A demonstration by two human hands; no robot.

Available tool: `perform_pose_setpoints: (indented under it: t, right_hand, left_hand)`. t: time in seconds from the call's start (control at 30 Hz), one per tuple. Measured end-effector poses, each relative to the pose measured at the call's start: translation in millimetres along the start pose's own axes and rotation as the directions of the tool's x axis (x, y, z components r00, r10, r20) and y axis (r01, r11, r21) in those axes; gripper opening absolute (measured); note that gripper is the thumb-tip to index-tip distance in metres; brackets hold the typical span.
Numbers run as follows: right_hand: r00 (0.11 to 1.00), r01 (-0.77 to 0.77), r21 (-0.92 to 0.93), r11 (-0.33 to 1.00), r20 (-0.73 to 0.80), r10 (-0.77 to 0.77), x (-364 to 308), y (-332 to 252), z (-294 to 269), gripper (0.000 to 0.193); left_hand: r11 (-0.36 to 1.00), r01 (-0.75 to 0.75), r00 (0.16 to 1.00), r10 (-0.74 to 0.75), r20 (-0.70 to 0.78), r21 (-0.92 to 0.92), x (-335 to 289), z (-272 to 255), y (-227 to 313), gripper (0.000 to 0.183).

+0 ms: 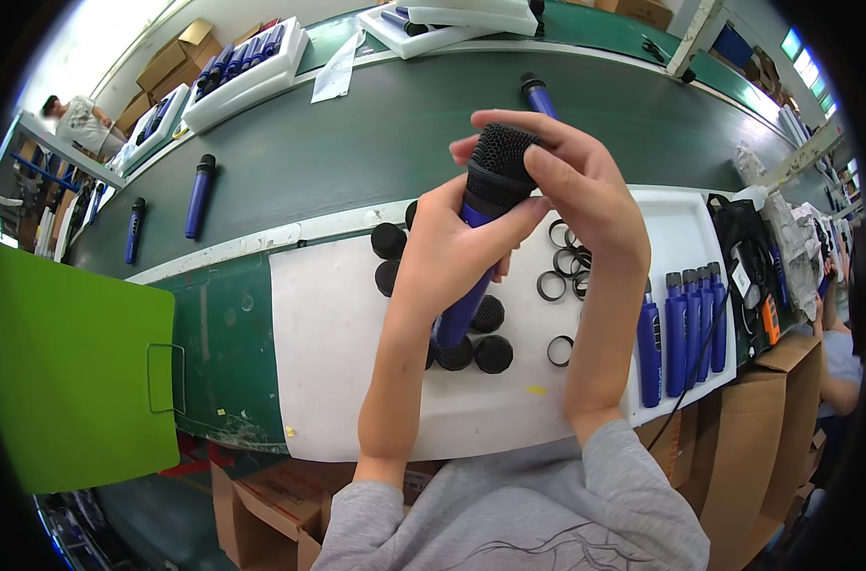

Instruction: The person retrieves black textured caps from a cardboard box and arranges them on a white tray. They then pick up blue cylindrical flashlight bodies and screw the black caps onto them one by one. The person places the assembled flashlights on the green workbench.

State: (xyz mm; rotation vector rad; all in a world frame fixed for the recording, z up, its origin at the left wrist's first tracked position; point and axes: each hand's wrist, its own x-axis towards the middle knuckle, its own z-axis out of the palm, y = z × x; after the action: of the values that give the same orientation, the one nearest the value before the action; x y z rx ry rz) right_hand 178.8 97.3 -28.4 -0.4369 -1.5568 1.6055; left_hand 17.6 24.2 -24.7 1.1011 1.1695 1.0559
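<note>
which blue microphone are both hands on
The blue microphone with black mesh head: left hand holds it, right hand cups its mesh; other microphones on the dark green surface lie unheld.

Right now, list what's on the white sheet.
Black mesh caps, black rings and yellow bits. The left hand, mic and forearms cover parts; whatever lies under them can't be seen.

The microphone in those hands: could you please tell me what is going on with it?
The person's left hand grips the microphone, and the right hand is around its black mesh head. Whether the head is turning cannot be told. Loose mesh heads and black rings lie on the white sheet, with blue microphone bodies in a white tray to the right.
</note>
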Motion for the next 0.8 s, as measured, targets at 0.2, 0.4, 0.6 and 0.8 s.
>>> perform_pose_setpoints:
  t: [0.2,0.4,0.6,0.8]
  right_hand:
    - [0.975,-0.110,-0.153,0.982,-0.207,0.077,-0.1,0.0,8.1,0.049]
    - [0.995,-0.004,-0.063,0.998,-0.101,-0.003,-0.2,1.3,1.0,0.057]
    - [0.993,-0.001,0.128,0.992,0.118,-0.014,1.6,3.4,-7.1,0.055]
    - [0.982,-0.107,-0.125,0.986,-0.168,0.085,6.0,7.7,2.6,0.048]
  left_hand:
    - [0.964,-0.208,0.934,0.246,-0.258,0.166,9.2,14.5,-21.1,0.023]
    - [0.982,-0.139,0.979,0.156,-0.131,0.131,5.1,8.4,-12.1,0.023]
    - [0.947,0.014,0.975,0.058,0.215,-0.321,-1.0,-3.1,-6.8,0.024]
    - [0.977,-0.130,0.961,0.166,-0.221,0.170,10.6,9.8,-17.7,0.025]
